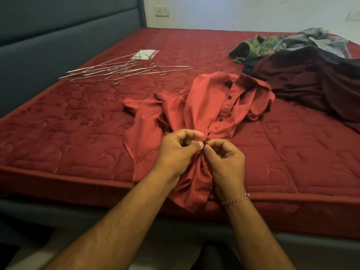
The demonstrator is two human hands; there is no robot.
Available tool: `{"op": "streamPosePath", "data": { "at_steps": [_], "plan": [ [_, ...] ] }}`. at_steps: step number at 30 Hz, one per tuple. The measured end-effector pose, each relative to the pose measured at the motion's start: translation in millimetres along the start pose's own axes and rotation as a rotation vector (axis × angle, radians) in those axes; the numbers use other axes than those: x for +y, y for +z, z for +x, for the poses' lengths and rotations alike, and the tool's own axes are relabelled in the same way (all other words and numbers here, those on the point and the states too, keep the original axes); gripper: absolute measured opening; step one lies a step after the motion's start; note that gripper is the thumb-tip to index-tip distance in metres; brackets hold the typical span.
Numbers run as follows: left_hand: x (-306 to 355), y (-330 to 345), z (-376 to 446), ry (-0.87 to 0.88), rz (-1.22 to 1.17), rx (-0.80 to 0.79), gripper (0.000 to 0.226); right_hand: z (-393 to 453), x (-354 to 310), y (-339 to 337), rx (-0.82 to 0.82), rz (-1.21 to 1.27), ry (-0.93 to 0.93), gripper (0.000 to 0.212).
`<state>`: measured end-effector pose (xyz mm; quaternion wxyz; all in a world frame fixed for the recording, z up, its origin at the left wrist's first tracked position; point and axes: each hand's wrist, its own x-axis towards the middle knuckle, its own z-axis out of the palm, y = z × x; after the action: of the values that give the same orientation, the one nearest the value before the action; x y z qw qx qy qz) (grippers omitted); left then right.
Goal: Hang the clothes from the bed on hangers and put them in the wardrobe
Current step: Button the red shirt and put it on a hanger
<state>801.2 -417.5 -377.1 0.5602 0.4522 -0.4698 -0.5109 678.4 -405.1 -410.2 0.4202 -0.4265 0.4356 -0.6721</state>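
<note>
An orange-red button-up shirt (206, 106) lies crumpled on the red quilted mattress (68, 129), its hem hanging over the near edge. My left hand (177, 151) and my right hand (224, 158) meet at the shirt's front placket, each pinching the fabric around a dark button. Several thin wire hangers (120, 70) lie in a loose pile on the mattress at the far left. A heap of other clothes sits at the far right: a dark maroon garment (303, 82), a green patterned one (257, 47) and a grey one (315, 41).
A small white packet (145, 54) lies just behind the hangers. A grey padded headboard (58, 36) runs along the left side. A white wall with a switch plate (162, 11) stands behind the bed. The grey bed frame (116, 217) edges the near side.
</note>
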Motion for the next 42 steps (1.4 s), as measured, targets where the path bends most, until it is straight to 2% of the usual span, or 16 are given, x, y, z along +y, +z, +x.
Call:
{"op": "streamPosePath", "data": {
  "at_steps": [6,14,18,22,25,31,34,36,40,42],
  "plan": [
    [-4.4,-4.1,-2.5,-0.038,0.015,-0.007,0.018,-2.1,-2.9,-2.6,0.001,0.019,-0.04,0.016],
    [-8.6,-12.1,-9.1,0.009,0.074,-0.053,0.003,-9.4,-9.4,-2.3,-0.042,-0.027,-0.138,0.016],
    [-9.3,-12.7,-6.8,-0.019,0.033,-0.082,0.011,-10.8,-10.7,0.5,-0.037,-0.061,-0.144,0.016],
    [-11.2,-10.9,0.4,-0.056,0.014,-0.043,0.018,-11.5,-8.5,0.4,-0.048,-0.099,-0.144,0.015],
    [-16.3,-3.0,8.1,-0.01,0.058,-0.01,0.023,-9.8,-4.6,0.0,-0.023,-0.1,-0.14,0.016],
    [-31.3,-2.8,23.4,0.033,0.064,-0.028,0.026,-4.3,-1.6,6.7,0.018,-0.189,-0.099,0.022],
    [-34.6,-3.0,24.3,0.061,0.114,-0.039,0.027,-1.2,-4.1,7.2,0.061,-0.02,0.076,0.036],
    [-35.0,-3.6,22.7,0.059,0.081,-0.055,0.025,-0.7,-5.3,5.9,0.036,0.025,0.109,0.032],
    [-27.1,-5.0,19.7,-0.006,-0.034,-0.052,0.025,0.7,-3.7,2.8,-0.036,0.008,0.034,0.01],
    [-23.0,-5.3,17.6,-0.051,-0.117,-0.043,0.022,2.9,-0.5,-0.5,-0.061,-0.003,0.011,0.009]
  ]
}}
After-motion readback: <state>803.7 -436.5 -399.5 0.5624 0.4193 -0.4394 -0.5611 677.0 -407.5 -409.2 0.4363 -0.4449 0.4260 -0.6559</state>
